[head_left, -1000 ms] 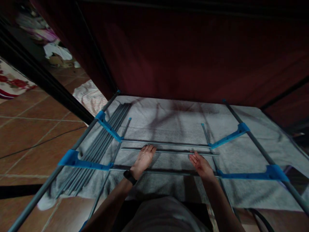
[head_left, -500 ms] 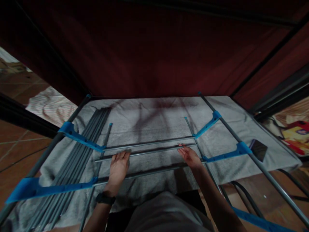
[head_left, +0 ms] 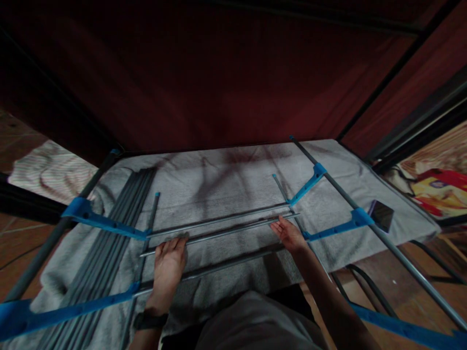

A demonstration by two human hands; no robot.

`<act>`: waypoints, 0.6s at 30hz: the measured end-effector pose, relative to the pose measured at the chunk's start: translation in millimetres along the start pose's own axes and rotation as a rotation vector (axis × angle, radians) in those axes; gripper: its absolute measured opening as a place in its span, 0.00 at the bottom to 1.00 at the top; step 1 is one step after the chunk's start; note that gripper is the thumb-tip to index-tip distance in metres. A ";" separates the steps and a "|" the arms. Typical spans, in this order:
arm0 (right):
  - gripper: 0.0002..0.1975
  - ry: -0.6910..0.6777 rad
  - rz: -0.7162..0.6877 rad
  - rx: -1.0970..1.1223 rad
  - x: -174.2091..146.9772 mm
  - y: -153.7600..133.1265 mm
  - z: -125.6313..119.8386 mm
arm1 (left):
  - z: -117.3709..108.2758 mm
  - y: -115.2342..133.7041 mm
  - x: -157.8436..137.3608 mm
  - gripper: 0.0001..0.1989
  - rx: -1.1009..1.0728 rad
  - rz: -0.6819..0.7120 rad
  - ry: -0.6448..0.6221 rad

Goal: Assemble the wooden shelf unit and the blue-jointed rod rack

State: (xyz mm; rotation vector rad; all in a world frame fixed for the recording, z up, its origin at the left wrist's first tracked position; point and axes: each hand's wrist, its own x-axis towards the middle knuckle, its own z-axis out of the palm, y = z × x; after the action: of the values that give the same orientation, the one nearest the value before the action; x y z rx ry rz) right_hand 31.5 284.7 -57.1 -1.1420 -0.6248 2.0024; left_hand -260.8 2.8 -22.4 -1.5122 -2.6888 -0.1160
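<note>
A loose grey metal tube [head_left: 229, 231] lies crosswise between my hands, its ends passing over the two inner uprights of a rack frame. Near its left end my left hand [head_left: 170, 262] is closed over it, fingers on top, a dark band on the wrist. Toward the right end my right hand [head_left: 288, 234] pinches the same tube between thumb and fingers. Beyond it runs a crossbar [head_left: 219, 219] joined to the frame, and closer to me another crossbar [head_left: 233, 262]. Blue plastic brackets [head_left: 113, 223] link the inner uprights to the thicker outer poles [head_left: 343, 192].
Several loose grey tubes [head_left: 120, 218] lie side by side on the left of a grey blanket [head_left: 219, 175]. A dark phone [head_left: 381, 216] rests at the right. Behind stands a dark red fabric panel [head_left: 226, 97]. Black curved metal legs [head_left: 372, 287] show at lower right.
The view has turned slightly, shifting the frame leftward. Both hands stay on the tube, whose right end now reaches a little past the right inner upright.
</note>
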 end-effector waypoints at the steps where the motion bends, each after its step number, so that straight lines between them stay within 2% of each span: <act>1: 0.16 0.014 0.006 0.001 -0.2 -0.9 -0.3 | -0.3 -0.8 -1.5 0.21 0.017 -0.014 0.007; 7: 0.14 0.037 0.017 0.036 -3.1 -3.8 2.7 | -7.2 -1.1 -11.8 0.21 0.114 -0.096 0.059; 14: 0.18 0.027 0.005 0.066 -5.7 -0.7 7.5 | -11.5 4.9 -13.7 0.22 0.172 -0.157 0.081; 16: 0.20 0.031 0.004 0.069 -4.3 0.2 9.0 | -11.6 4.9 -14.2 0.24 0.148 -0.211 0.122; 18: 0.22 0.035 0.000 0.075 -3.1 0.8 10.1 | -11.7 3.8 -16.2 0.25 0.026 -0.259 0.116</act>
State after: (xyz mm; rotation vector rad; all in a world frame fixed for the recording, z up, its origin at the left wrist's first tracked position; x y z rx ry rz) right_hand 23.4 281.2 -51.2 -1.1291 -0.5277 1.9848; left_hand -249.0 -10.0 -12.0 -1.1070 -2.7653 -0.1724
